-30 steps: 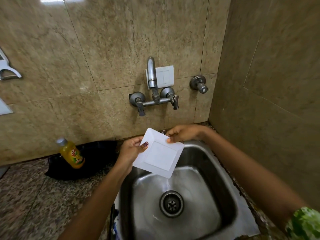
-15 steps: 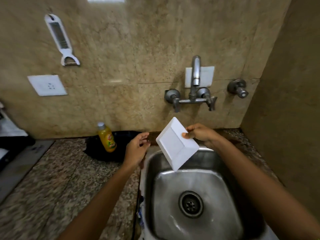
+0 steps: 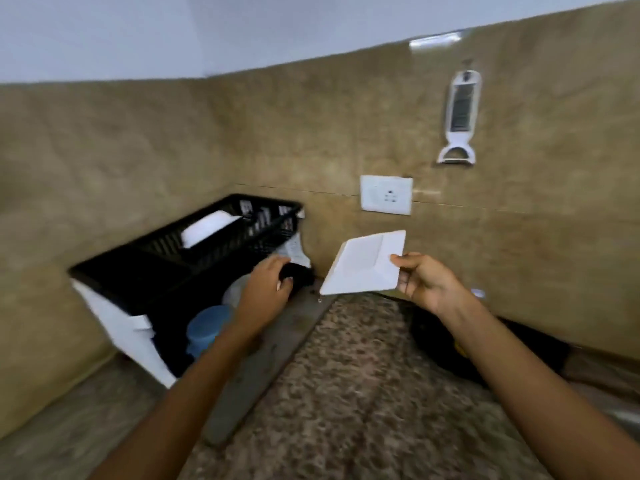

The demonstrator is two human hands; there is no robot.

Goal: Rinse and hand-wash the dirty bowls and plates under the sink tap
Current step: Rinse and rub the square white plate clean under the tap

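Above the counter, right hand pinches the square plate's edge.

The square plate at centre frame is plain white. At left, the dish rack is black latticework on a white base, with something pale blue, perhaps a cup, blurred below it. The countertop along the bottom is speckled brown-and-grey granite. The wall tiles are mottled tan; the socket plate and hanging peeler at upper right are white.

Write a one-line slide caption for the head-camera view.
Right hand holds a dripping square white plate above the counter while the left hand reaches the black dish rack.
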